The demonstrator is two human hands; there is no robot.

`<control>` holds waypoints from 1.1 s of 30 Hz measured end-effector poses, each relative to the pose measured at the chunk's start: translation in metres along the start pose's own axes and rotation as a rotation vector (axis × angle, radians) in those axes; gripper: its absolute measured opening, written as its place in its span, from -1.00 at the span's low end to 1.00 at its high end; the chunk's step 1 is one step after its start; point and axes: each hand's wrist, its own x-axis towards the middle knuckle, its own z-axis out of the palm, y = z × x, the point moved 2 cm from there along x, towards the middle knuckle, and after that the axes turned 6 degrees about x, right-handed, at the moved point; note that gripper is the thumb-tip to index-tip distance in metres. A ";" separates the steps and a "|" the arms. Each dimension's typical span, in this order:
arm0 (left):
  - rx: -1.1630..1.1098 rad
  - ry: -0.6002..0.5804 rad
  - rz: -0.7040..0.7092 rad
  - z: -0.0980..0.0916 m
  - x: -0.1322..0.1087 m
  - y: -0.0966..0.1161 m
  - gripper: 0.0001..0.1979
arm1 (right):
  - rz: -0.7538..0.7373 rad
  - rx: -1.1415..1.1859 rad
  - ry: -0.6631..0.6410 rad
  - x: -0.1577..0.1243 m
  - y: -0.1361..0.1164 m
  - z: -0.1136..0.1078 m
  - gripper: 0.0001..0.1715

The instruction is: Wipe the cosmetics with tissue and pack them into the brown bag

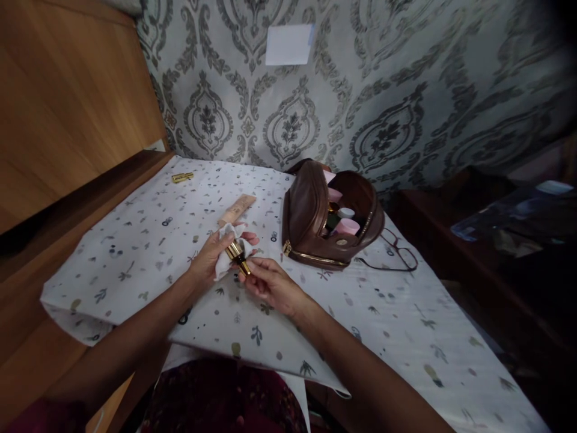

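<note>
My right hand (270, 282) pinches the lower end of a small gold and black cosmetic tube (238, 255). My left hand (215, 255) holds a white tissue (225, 252) folded round the tube's upper end. Both hands hover just above a table covered with a white leaf-printed cloth (135, 252). Close to the right stands an open brown leather cosmetic bag (311, 210) with pink and white containers (346, 225) inside.
A beige tube (237, 208) lies on the cloth behind my hands. A small gold cap (182, 177) rests near the far left corner. Eyeglasses (399, 252) lie right of the bag. A wooden panel (67, 102) stands at the left, patterned wallpaper behind.
</note>
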 end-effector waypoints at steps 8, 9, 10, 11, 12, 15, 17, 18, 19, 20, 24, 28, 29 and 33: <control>0.023 0.045 0.015 0.003 0.003 0.000 -0.58 | 0.061 0.055 0.044 0.002 0.004 0.001 -0.47; 0.023 0.051 0.013 0.003 0.003 0.001 -0.57 | 0.057 0.045 0.059 0.003 0.004 0.001 -0.46; 0.024 0.059 0.009 0.004 0.003 0.002 -0.56 | 0.051 0.033 0.074 0.003 0.004 0.000 -0.46; 0.025 0.069 0.006 0.004 0.003 0.003 -0.55 | 0.043 0.014 0.087 0.003 0.004 0.000 -0.45; 0.024 0.085 0.006 0.004 0.003 0.003 -0.55 | 0.032 -0.009 0.098 0.004 0.004 -0.001 -0.44; 0.003 0.156 0.021 0.002 0.005 0.003 -0.56 | -0.026 -0.119 0.130 0.005 0.004 -0.003 -0.44; -0.020 0.198 0.032 0.001 0.007 0.000 -0.57 | -0.067 -0.209 0.149 0.006 0.005 -0.005 -0.47; -0.034 0.212 0.036 0.000 0.008 -0.002 -0.57 | -0.081 -0.250 0.156 0.007 0.006 -0.005 -0.49; -0.053 0.220 0.041 0.000 0.009 -0.003 -0.57 | -0.091 -0.285 0.156 0.007 0.008 -0.006 -0.50; -0.077 0.224 0.047 0.000 0.010 -0.004 -0.57 | -0.105 -0.319 0.154 0.008 0.009 -0.006 -0.53; -0.199 0.253 0.034 -0.002 0.011 -0.003 -0.64 | -0.267 -0.647 0.201 0.003 0.008 -0.003 -0.77; -0.287 0.315 -0.045 -0.006 0.012 0.002 -0.69 | -0.433 -1.026 0.258 -0.006 0.005 0.002 -0.97; -0.296 0.325 -0.058 -0.007 0.013 0.003 -0.68 | -0.457 -1.065 0.260 -0.007 0.005 0.003 -0.96; -0.196 0.339 0.018 -0.005 0.009 0.004 -0.63 | -0.468 -1.029 0.262 -0.008 0.003 0.004 -0.93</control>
